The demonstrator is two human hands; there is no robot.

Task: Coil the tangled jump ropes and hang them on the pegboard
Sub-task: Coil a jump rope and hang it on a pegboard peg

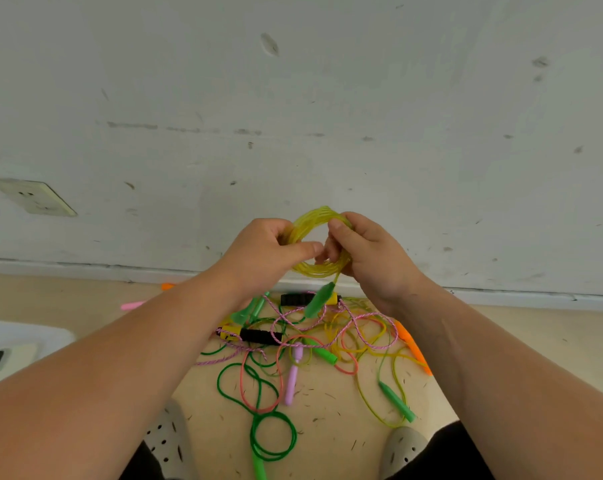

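Note:
A yellow translucent jump rope (315,216) is wound into a small coil held up in front of the wall. My left hand (263,252) grips the coil's left side and my right hand (366,256) grips its right side. A green handle (319,301) dangles below the coil. On the floor beneath lies a tangle of ropes (310,344): green, pink, yellow and a pink-white braided one, with green, lilac, orange and black-yellow handles. No pegboard is in view.
A scuffed white wall (293,116) with a socket (36,197) at left rises close ahead. My two grey perforated shoes (166,441) flank the pile. A white object (12,348) lies at far left. Loose pink and orange handles lie near the baseboard.

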